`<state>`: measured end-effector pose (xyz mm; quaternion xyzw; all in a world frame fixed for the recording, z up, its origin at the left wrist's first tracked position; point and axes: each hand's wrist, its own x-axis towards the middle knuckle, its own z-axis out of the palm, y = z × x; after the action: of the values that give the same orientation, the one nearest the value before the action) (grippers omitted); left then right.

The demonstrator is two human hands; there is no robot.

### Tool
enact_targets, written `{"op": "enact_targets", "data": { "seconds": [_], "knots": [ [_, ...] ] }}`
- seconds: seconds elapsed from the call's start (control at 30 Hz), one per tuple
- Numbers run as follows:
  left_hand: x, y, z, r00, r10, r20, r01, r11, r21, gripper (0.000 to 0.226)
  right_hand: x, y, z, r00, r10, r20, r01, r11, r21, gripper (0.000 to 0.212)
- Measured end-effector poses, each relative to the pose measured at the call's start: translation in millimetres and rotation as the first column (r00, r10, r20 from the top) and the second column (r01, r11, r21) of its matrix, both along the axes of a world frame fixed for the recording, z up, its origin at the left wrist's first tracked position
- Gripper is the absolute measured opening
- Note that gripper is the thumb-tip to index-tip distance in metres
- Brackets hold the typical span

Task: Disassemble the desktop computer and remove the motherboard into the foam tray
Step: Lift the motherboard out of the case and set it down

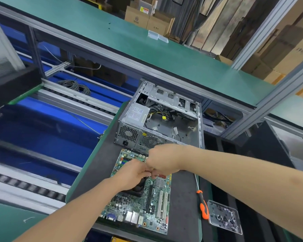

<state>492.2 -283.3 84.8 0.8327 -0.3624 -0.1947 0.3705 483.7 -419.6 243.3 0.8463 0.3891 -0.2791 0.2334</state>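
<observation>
Two hands meet over the middle of the motherboard (pixel 157 203). The left hand (pixel 131 173) reaches in from the near side with its fingers curled down. The right hand (pixel 162 161) comes across from the right, knuckles up and fingers bunched. Their fingertips touch at one spot, just above a dark cooler (pixel 137 190). The hands hide that spot, so I cannot tell whether they pinch something small or only press together.

The motherboard lies flat on a dark mat (pixel 98 172), outside the case (pixel 185 133), with its port edge toward the person. The case sits just beyond the motherboard's far edge, open on top, with a power supply (pixel 138 112) and loose cables (pixel 162 110) inside. To the right of the motherboard lies an orange-and-black screwdriver (pixel 202 205). Just beside it is a clear tray (pixel 215 206) holding small screws. A green shelf (pixel 147 49) runs behind the case.
</observation>
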Motion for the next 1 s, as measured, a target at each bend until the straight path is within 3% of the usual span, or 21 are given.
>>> {"op": "enact_targets", "data": {
  "seconds": [0.1,0.2,0.27,0.37,0.43,0.5,0.57,0.67,0.7,0.83,1.0],
  "knots": [
    [-2,0,2,1.000,-0.019,-0.017,0.018,0.999,-0.047,0.022,-5,-8,0,0.999,-0.046,0.020,0.045,0.999,0.016,0.029],
    [-6,-1,5,0.999,0.032,0.020,-0.030,0.997,-0.075,0.023,-15,-4,-3,0.924,-0.379,0.054,0.370,0.920,0.130,0.033],
    [-6,-1,4,0.999,0.041,0.004,-0.041,0.998,-0.051,0.023,-10,4,1,0.735,-0.677,-0.030,0.666,0.714,0.218,0.030],
    [-5,-2,0,0.999,0.052,0.010,-0.052,0.998,-0.035,0.024,3,15,10,0.319,-0.921,-0.224,0.948,0.306,0.088,0.030],
    [-4,-1,-1,0.998,0.055,0.039,-0.053,0.997,-0.055,0.024,3,18,6,0.162,-0.940,-0.300,0.971,0.207,-0.122,0.033],
    [-4,-1,-3,0.997,0.041,0.062,-0.036,0.996,-0.076,0.021,3,17,-3,0.110,-0.930,-0.352,0.974,0.172,-0.149,0.029],
    [-4,-2,-1,0.997,0.026,0.078,-0.019,0.995,-0.095,0.018,6,10,-6,0.162,-0.914,-0.372,0.979,0.195,-0.053,0.028],
    [-2,-3,-2,0.998,0.038,0.044,-0.032,0.993,-0.116,0.020,8,-1,-1,0.230,-0.912,-0.340,0.960,0.270,-0.073,0.034],
    [-1,-3,-3,0.998,0.044,0.037,-0.040,0.992,-0.119,0.021,8,-3,-1,0.292,-0.905,-0.308,0.945,0.322,-0.051,0.035],
    [1,-5,-8,0.999,0.028,0.039,-0.024,0.995,-0.092,0.024,3,-4,-3,0.723,-0.689,-0.059,0.689,0.724,-0.008,0.048],
    [2,-4,-11,0.999,0.029,0.046,-0.022,0.988,-0.152,0.021,2,1,-11,0.970,-0.231,0.072,0.232,0.973,-0.007,0.050]
  ]
}}
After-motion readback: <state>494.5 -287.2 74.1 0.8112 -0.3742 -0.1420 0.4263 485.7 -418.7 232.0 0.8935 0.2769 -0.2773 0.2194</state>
